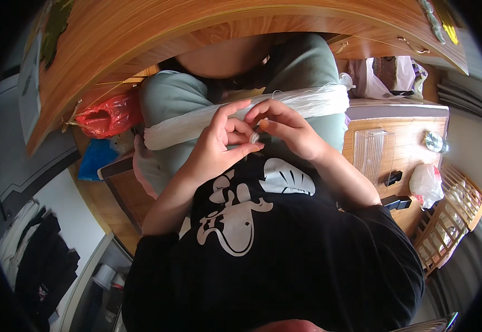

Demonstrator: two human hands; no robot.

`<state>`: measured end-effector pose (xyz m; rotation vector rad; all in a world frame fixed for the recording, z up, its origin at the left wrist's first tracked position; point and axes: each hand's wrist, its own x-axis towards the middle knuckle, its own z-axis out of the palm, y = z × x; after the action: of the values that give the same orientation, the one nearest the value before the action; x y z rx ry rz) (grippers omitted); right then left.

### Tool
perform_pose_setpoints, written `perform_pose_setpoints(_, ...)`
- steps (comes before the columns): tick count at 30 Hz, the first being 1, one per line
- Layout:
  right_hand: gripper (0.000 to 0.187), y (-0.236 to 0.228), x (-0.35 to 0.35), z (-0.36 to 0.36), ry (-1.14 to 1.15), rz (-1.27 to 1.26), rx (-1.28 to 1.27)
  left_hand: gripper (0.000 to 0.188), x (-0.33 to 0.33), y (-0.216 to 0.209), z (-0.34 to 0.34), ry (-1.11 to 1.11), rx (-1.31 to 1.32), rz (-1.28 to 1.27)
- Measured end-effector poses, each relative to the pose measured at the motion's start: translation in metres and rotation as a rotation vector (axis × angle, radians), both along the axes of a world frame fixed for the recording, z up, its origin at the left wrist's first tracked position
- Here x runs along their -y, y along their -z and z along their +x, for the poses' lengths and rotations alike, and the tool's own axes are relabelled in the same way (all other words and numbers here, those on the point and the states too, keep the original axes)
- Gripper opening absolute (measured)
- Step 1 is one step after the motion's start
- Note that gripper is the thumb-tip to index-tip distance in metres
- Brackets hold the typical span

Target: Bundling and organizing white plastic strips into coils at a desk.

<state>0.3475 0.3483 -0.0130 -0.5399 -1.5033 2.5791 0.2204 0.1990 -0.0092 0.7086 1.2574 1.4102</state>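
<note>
A skein of white thread [318,103] is stretched around my two knees, over grey-green trousers. Just in front of my chest, my left hand [214,145] pinches a small white wound bit of thread [255,137] between thumb and fingers, its index finger raised. Close by on the right, my right hand [298,134] is curled, with thumb and index finger bent toward that small wad. Whatever lies between the right fingertips is too fine to make out. Both hands hover over my lap, on the near side of the skein.
A wooden desk [158,33] curves across the far side, above my knees. On the left are a red plastic bag [108,115] and a blue bag [92,160]. A white bag [371,83], a clear plastic box [369,150] and a wooden rack [446,224] stand on the right.
</note>
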Motion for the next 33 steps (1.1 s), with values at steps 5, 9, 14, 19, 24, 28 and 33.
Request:
perform_pose_setpoints(5,0.027,-0.006,-0.006,0.007,-0.125,-0.102,0.034,0.074,-0.001,-0.001,0.0,-0.057,0.024,-0.024)
perform_pose_setpoints(9,0.026,-0.005,-0.009,0.008,-0.107,0.178,0.112,0.067,-0.003,0.003,0.002,-0.138,0.038,-0.059)
perform_pose_setpoints(14,0.02,-0.005,-0.015,0.006,-0.046,0.279,0.189,0.065,-0.007,0.006,0.002,-0.162,-0.081,-0.045)
perform_pose_setpoints(19,0.014,-0.023,-0.046,0.009,0.115,0.353,0.118,0.069,-0.006,0.003,-0.002,-0.183,-0.236,0.009)
perform_pose_setpoints(24,0.013,-0.082,-0.133,0.034,0.852,0.566,-0.103,0.072,0.0,0.011,-0.002,-0.236,-0.24,-0.037)
perform_pose_setpoints(28,0.013,-0.108,-0.21,0.063,1.186,0.909,-0.018,0.068,-0.004,0.012,0.001,-0.181,-0.201,-0.026)
perform_pose_setpoints(33,0.012,-0.108,-0.237,0.073,1.319,0.972,0.075,0.065,-0.008,0.011,0.006,-0.174,-0.194,-0.032)
